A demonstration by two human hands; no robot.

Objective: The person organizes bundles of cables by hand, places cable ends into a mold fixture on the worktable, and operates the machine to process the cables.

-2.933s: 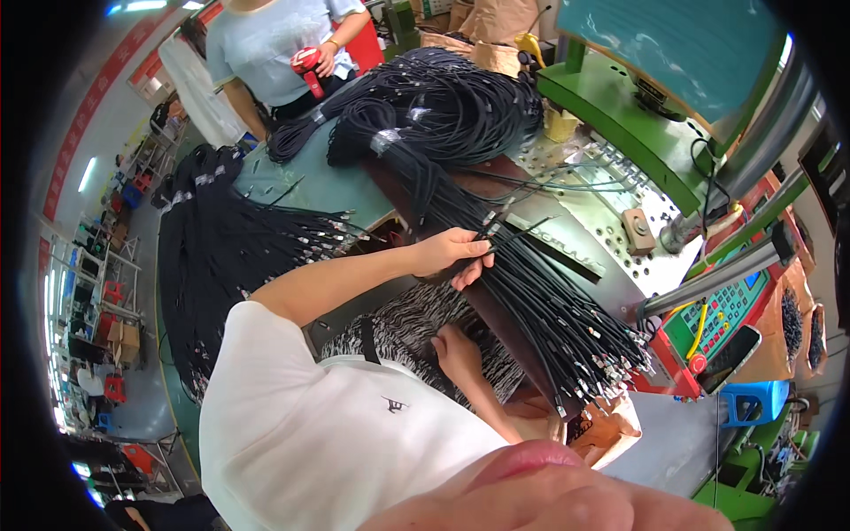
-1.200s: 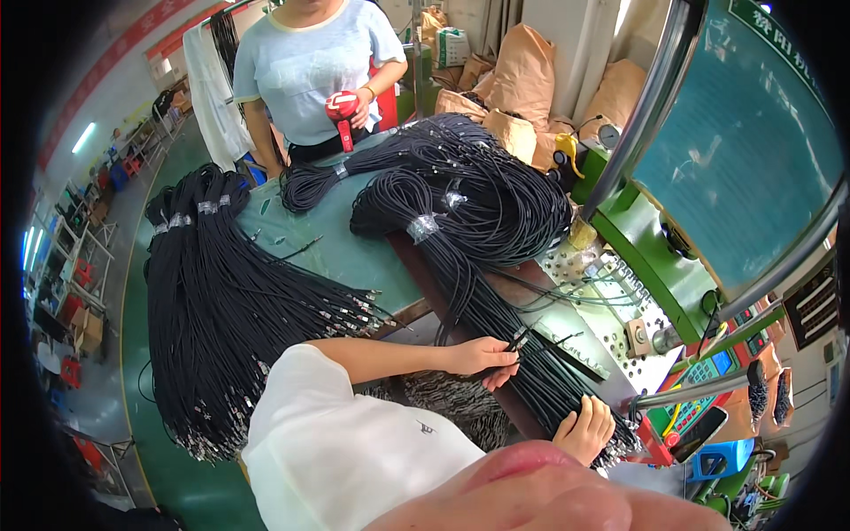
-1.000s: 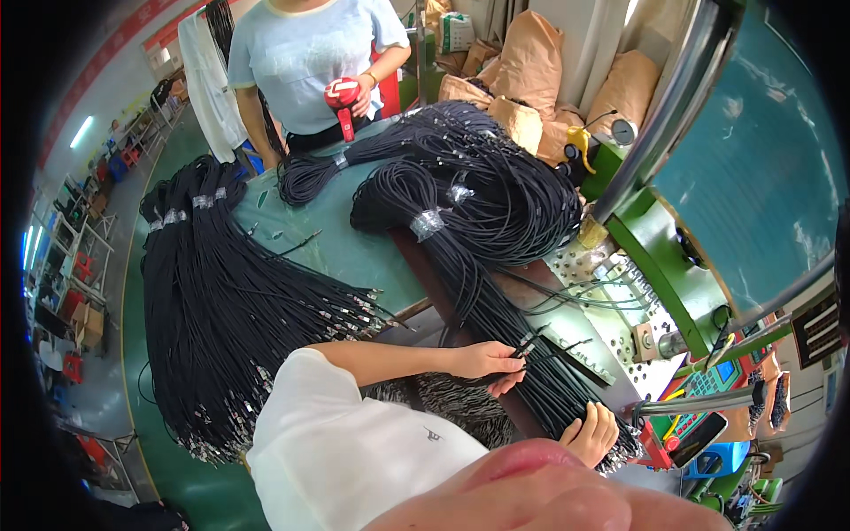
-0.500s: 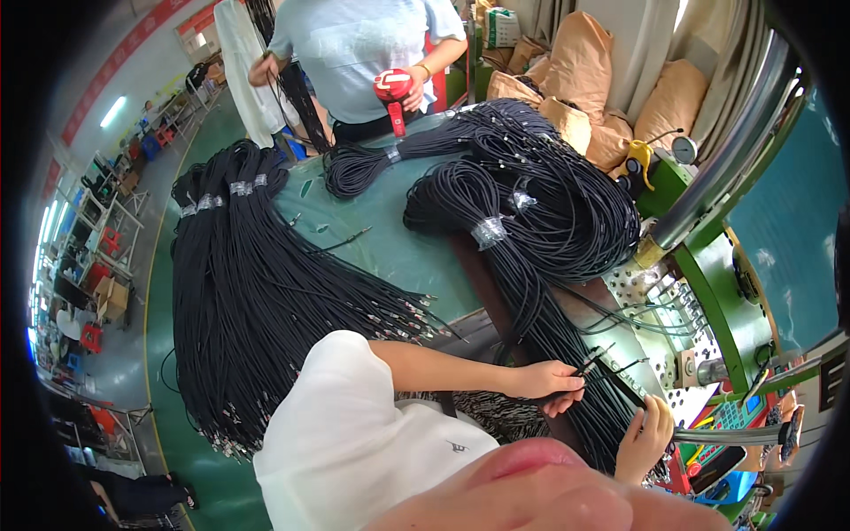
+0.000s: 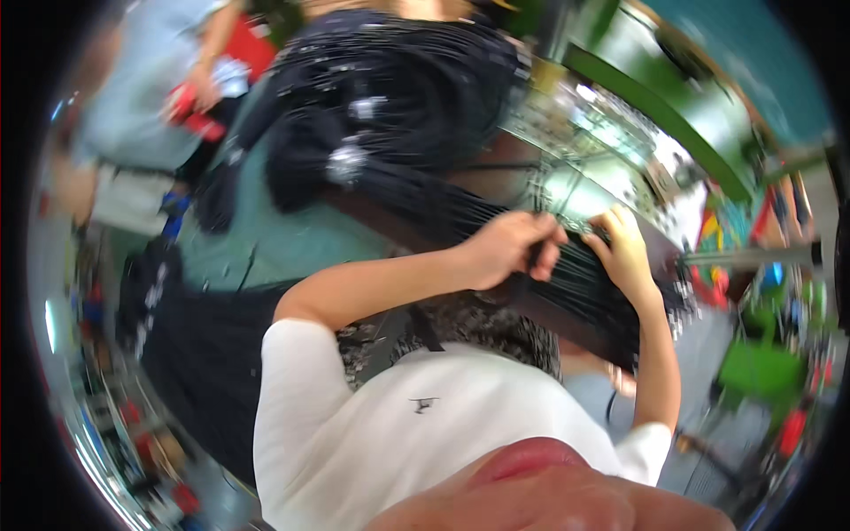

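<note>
Separating black cables, it seemed.
The left hand [image 5: 509, 249] gripped a few black cables [image 5: 536, 255]; the right hand [image 5: 625, 252] was curled beside it, its hold too blurred to tell. The cable bundle [image 5: 589, 290] lay beneath both; a fine pinch seemed called for.

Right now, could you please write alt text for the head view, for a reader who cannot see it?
The wearer's left hand holds black cable, the right hand close by over a long bundle of black cables. Beyond a green table, a co-worker's hand holds a red object; the picture is blurred.
</note>
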